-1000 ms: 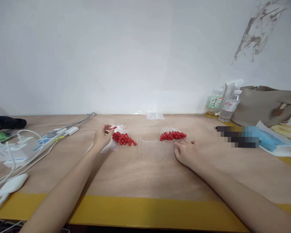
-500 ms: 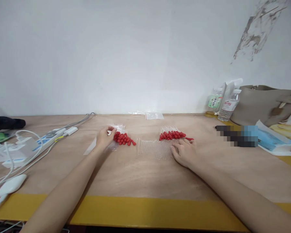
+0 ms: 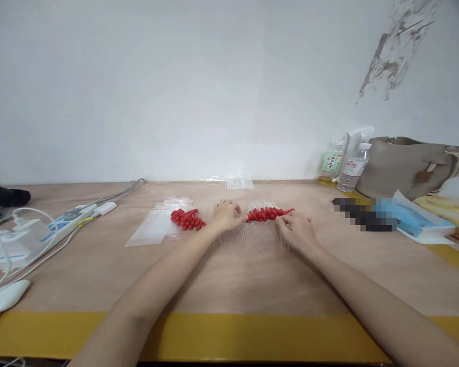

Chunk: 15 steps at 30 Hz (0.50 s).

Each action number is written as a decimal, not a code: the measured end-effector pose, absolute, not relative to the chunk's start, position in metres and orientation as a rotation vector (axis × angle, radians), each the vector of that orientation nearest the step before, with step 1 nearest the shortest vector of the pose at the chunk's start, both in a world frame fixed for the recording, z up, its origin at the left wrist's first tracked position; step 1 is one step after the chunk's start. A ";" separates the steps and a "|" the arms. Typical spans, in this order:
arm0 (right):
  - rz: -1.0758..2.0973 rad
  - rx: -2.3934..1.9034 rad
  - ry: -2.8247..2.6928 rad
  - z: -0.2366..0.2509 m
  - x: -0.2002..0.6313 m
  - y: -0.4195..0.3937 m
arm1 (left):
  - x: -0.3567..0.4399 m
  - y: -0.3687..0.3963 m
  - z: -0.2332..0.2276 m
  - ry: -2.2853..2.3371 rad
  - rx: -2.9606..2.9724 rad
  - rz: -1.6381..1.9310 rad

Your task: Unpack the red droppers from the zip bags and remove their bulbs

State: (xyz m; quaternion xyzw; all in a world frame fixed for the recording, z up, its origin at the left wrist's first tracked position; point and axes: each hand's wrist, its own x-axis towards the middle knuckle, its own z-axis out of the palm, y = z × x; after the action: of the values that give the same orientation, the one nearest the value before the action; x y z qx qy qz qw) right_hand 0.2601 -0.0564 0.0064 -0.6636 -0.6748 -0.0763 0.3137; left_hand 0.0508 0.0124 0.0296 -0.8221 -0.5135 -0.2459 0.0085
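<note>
My left hand [image 3: 227,215] is over the left end of a row of thin clear tubes [image 3: 248,236], fingers curled together; what they hold, if anything, is hidden. My right hand [image 3: 297,229] is at the right end of that row, with thumb and fingers pinched; I cannot make out what is between them. Just behind the tubes lies a row of red-bulbed droppers [image 3: 263,214], their pale stems pointing to the wall. Left of my left hand is a heap of loose red rubber bulbs [image 3: 187,219], beside flat clear plastic bags [image 3: 147,228].
Another clear bag [image 3: 239,183] lies by the wall. On the left are a power strip [image 3: 69,227], chargers and white cables. To the right stand plastic bottles [image 3: 354,168] and a grey handbag [image 3: 401,165], with a blue packet [image 3: 424,219] in front. Yellow tape [image 3: 229,334] runs along the table's front edge.
My left hand has moved right, from the heap of bulbs to the clear tubes. My right hand has shifted slightly, its fingers now pinched. The view has turned a little to the right.
</note>
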 end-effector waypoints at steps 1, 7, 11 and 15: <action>-0.166 -1.767 -1.741 0.007 0.264 -0.054 | 0.060 0.014 0.027 -1.611 -2.581 -0.765; -0.101 -1.806 -1.633 0.006 0.274 -0.046 | 0.081 0.022 0.016 -1.732 -2.580 -0.785; -0.111 -1.800 -1.588 0.004 0.274 -0.045 | 0.073 0.019 0.018 -1.826 -2.491 -0.904; -0.059 -1.790 -1.525 0.000 0.277 -0.040 | 0.046 0.004 0.024 -1.793 -2.435 -1.048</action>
State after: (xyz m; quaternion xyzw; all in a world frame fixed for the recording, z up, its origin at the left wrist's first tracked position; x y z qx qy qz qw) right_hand 0.2775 -0.0397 -0.0004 -0.7025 -0.5984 -0.0230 0.3846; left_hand 0.0459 0.0039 0.0236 -0.7605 -0.5600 -0.3274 -0.0295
